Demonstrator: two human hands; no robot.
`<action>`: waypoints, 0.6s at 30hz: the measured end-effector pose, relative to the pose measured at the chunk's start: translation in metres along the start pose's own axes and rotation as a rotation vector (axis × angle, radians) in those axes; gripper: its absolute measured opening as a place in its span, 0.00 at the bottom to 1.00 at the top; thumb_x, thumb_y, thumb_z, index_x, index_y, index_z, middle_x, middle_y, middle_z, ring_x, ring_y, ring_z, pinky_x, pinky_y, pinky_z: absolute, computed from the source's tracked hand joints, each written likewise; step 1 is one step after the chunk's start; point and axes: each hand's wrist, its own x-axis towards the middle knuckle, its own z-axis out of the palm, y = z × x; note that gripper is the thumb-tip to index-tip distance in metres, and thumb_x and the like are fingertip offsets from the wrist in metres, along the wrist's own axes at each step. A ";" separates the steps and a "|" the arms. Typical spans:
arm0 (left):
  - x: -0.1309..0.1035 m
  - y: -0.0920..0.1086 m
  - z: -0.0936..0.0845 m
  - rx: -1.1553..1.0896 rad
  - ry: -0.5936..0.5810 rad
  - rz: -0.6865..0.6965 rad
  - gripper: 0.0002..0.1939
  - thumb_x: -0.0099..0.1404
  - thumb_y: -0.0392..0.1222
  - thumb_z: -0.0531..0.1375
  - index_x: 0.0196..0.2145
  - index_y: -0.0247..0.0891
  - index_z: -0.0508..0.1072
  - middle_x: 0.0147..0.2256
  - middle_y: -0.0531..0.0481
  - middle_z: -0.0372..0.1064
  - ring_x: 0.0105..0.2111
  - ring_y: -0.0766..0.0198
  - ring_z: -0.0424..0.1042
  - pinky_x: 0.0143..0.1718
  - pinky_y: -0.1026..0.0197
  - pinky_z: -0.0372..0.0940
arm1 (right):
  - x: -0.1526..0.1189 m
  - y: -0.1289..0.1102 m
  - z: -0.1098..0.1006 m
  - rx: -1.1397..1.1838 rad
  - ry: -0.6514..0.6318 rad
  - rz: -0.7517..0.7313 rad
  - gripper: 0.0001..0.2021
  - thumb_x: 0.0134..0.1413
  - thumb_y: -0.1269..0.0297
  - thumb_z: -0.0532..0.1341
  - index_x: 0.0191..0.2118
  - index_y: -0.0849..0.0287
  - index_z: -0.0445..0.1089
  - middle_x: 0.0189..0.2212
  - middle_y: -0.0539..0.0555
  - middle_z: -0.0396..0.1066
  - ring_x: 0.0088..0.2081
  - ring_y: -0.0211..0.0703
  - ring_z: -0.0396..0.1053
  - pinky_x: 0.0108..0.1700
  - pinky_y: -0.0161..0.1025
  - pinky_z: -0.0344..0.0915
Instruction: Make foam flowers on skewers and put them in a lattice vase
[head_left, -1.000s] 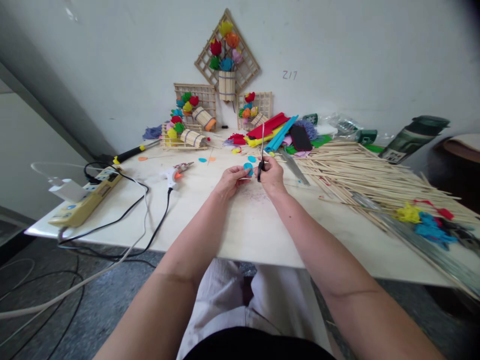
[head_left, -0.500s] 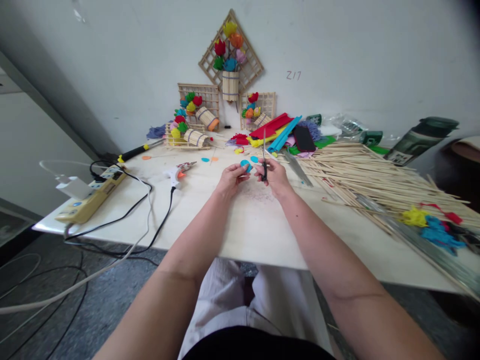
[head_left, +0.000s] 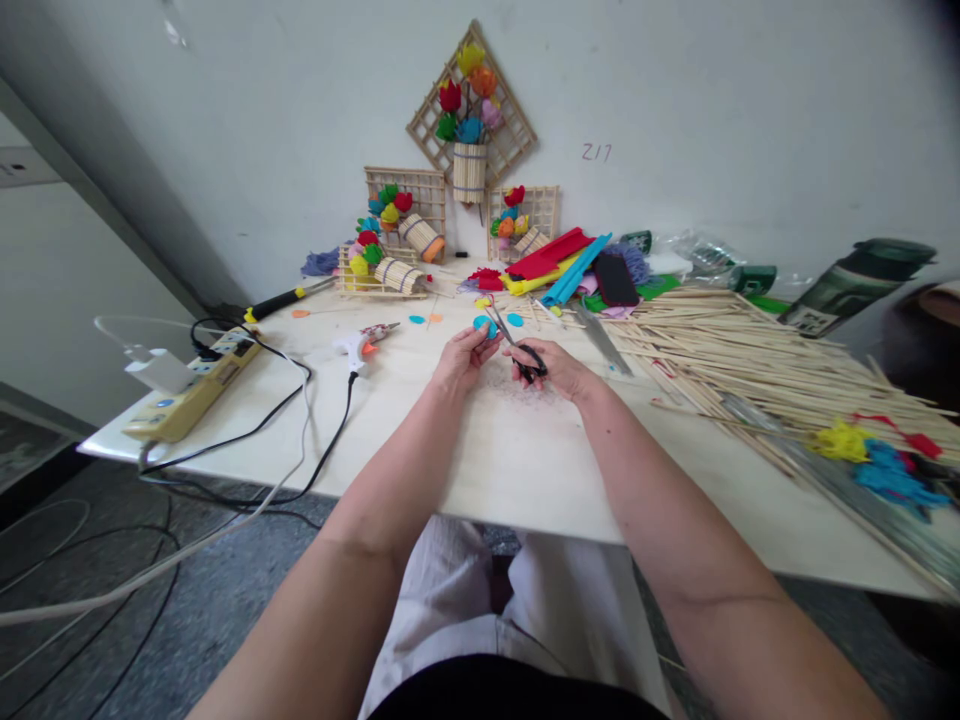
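Between the fingers of my left hand point(head_left: 463, 357) is a small rounded blue paper piece point(head_left: 484, 324). My right hand point(head_left: 553, 368) grips black-handled scissors point(head_left: 529, 358), whose blades point up and left, close to the blue piece; whether they touch it I cannot tell. Just beyond my hands, a loose blue oval piece point(head_left: 515, 320) lies on the table. Farther left lie another blue oval point(head_left: 417, 320) and a thin orange piece point(head_left: 435, 318). Dark scraps are scattered on the table below my hands.
A glue gun point(head_left: 360, 347) with its black cord lies left, beside a yellow power strip point(head_left: 180, 405). Flower lattices point(head_left: 405, 190) stand at the back. Coloured paper rolls point(head_left: 574, 272), a phone point(head_left: 616, 279), many thin sticks point(head_left: 750, 340) and a dark bottle point(head_left: 862, 285) fill the right.
My right hand has turned the scissors from upright to slanting left, bringing the blades to the blue piece. My left hand still holds that piece. The whole view has shifted slightly.
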 end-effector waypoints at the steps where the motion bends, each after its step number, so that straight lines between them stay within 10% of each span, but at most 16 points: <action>1: 0.001 0.000 -0.001 -0.003 0.001 -0.001 0.06 0.53 0.34 0.64 0.30 0.33 0.71 0.30 0.50 0.73 0.31 0.67 0.74 0.37 0.66 0.66 | 0.001 0.002 0.000 -0.008 -0.003 -0.002 0.15 0.49 0.51 0.58 0.31 0.60 0.64 0.23 0.50 0.68 0.19 0.31 0.63 0.15 0.28 0.51; 18: 0.004 -0.001 -0.002 -0.020 0.021 -0.016 0.03 0.56 0.34 0.60 0.30 0.32 0.73 0.31 0.48 0.74 0.29 0.70 0.72 0.40 0.65 0.67 | 0.006 0.009 0.004 -0.018 0.044 0.012 0.12 0.48 0.54 0.58 0.28 0.59 0.64 0.19 0.47 0.63 0.15 0.28 0.59 0.13 0.28 0.46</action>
